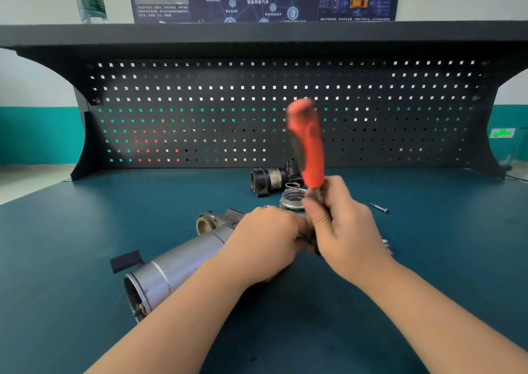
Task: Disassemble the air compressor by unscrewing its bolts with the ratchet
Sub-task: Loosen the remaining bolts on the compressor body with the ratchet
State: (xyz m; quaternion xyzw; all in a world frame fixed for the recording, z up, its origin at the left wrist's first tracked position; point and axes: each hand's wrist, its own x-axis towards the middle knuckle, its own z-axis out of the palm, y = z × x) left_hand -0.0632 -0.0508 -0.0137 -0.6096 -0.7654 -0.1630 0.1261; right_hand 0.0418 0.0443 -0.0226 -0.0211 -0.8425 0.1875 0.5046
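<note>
The air compressor [183, 262], a silver cylinder with a grey cast head, lies on the blue bench, its open end toward the lower left. My left hand [265, 233] grips its upper end and hides the part beneath. My right hand [340, 225] grips the lower shaft of the ratchet [307, 145], whose orange handle stands nearly upright and is motion-blurred. The ratchet's head and the bolt under it are hidden between my hands.
Removed parts lie behind my hands: a black cylindrical housing [268, 179], a round metal cover [293, 199] and a small spring [293, 185]. A loose bolt [379, 207] lies to the right, a black block [125, 260] at the left. A pegboard [274, 110] backs the bench.
</note>
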